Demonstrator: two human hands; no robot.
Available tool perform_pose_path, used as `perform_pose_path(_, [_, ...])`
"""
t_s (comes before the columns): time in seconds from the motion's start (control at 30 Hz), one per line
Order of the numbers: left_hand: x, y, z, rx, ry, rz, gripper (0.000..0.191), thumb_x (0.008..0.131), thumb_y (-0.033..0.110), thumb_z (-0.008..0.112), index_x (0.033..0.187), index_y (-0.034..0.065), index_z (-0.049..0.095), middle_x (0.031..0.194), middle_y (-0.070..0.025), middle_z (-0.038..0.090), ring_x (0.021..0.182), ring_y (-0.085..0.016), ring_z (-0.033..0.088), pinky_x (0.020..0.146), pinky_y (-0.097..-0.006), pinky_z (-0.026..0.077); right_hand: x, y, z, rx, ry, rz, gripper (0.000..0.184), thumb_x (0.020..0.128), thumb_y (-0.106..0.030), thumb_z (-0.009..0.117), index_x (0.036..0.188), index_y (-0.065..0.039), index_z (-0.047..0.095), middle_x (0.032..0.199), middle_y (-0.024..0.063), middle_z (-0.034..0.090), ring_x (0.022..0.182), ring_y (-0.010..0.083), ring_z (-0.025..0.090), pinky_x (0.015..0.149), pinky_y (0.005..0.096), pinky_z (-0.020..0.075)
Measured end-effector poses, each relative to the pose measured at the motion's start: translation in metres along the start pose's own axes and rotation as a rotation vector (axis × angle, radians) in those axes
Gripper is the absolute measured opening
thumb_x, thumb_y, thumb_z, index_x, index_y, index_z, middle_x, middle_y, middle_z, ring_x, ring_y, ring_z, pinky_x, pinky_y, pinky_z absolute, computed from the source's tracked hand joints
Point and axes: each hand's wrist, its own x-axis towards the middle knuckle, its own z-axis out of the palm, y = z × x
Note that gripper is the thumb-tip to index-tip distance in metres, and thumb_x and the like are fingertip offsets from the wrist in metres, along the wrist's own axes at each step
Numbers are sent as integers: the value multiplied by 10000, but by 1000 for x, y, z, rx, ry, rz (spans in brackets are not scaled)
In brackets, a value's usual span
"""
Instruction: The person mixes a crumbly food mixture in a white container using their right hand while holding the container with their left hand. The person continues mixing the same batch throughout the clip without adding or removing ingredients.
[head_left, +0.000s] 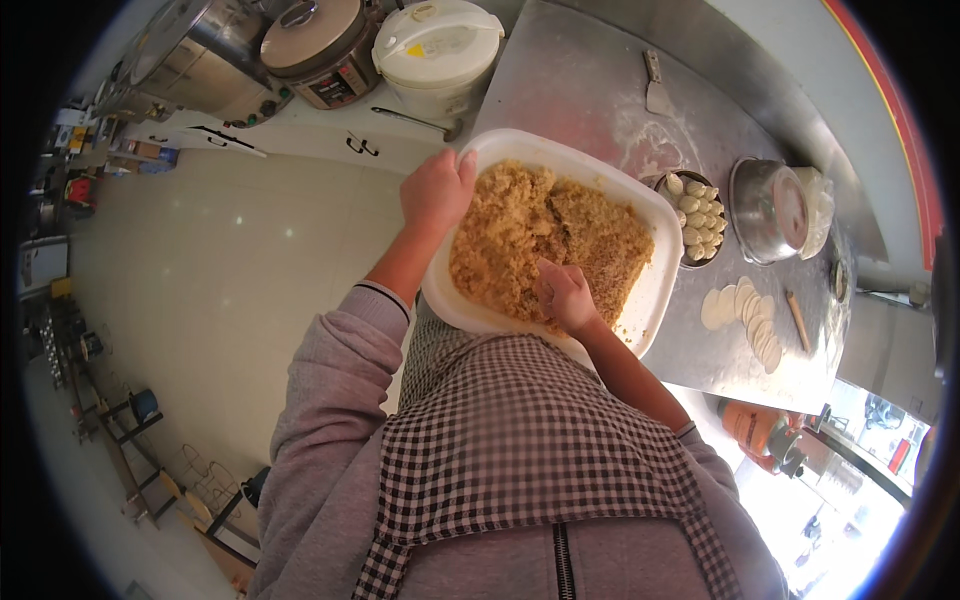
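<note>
My left hand (437, 189) grips the upper left rim of a white plastic tub (660, 289). Crumbly, yellow-brown minced filling (517, 225) covers much of the tub's bottom, with a darker part on the right. My right hand (564, 294) is down at the near part of the filling, its fingers curled; whether it holds any filling cannot be told. The tub's near edge lies close to my checked apron (517, 435). Right of the tub, a round steamer (701, 262) holds several pleated dumplings (697, 204).
On the steel table (555, 67) are a scraper (656, 86), an upturned metal pot (769, 210), overlapping dough wrappers (750, 319) and a rolling pin (799, 321). A ladle (416, 121), a white rice cooker (439, 49) and a brown-lidded cooker (319, 49) stand at the upper left. An orange gas cylinder (750, 426) stands lower right.
</note>
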Motion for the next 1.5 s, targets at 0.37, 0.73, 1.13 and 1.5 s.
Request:
perform_pose_path(0.37, [0,2,-4,8,-7,-9,471,1063,458,480,904,49,649,845,-177,710,800,-410,686,730,-535,538,17,-1,9,125,6,-177,505,1094,-258,456,615,-111,390,550,-4,392,481,125,313,462,313,285])
perform_pose_path(0.73, [1,1,-3,20,-31,-27,468,1060,455,482,901,47,647,844,-182,712,788,-412,689,722,-534,538,27,-3,8,65,67,-192,510,1090,-302,481,623,-137,362,575,-11,314,489,132,286,464,300,267])
perform_pose_path(1.13, [0,0,1,-3,5,-24,491,1057,487,478,874,59,635,844,-183,709,799,-422,676,714,-538,517,56,-7,60,246,-29,-48,551,1087,-306,518,587,-87,439,575,23,407,509,186,427,505,395,453])
perform_pose_path(1.5, [1,2,-4,-12,-10,-15,470,1059,455,481,897,48,650,874,-184,714,831,-419,691,751,-541,536,64,-14,66,66,-47,-247,487,1090,-307,474,693,-35,548,622,31,519,577,168,555,560,373,539])
